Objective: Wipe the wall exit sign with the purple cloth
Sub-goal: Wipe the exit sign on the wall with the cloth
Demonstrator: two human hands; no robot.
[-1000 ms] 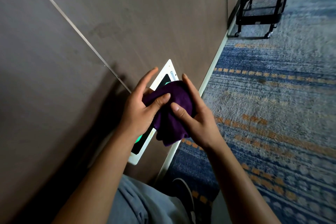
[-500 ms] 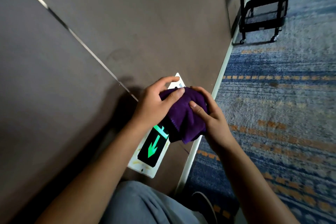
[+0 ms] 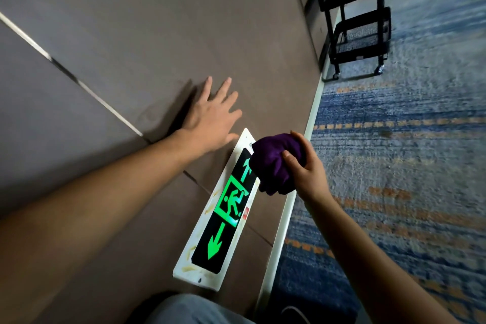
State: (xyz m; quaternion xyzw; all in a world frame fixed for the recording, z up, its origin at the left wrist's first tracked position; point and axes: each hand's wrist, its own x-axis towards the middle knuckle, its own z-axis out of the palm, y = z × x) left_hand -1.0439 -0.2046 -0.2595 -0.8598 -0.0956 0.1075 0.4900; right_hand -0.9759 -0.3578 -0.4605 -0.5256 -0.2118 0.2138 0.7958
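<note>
The exit sign is a long white-framed panel set low on the brown wall, its black face lit with green arrows and a running figure. My right hand grips the bunched purple cloth, which covers the sign's upper end. My left hand lies flat on the wall with fingers spread, just up and left of the sign, holding nothing.
A white skirting strip runs along the wall's foot beside the blue and orange patterned carpet. A black wheeled mesh cart stands against the wall further on. My knee in grey trousers is at the bottom edge.
My left hand has let go of the cloth and moved up onto the wall, fingers spread. The right hand alone now holds the cloth at the sign's upper end; most of the sign is uncovered.
</note>
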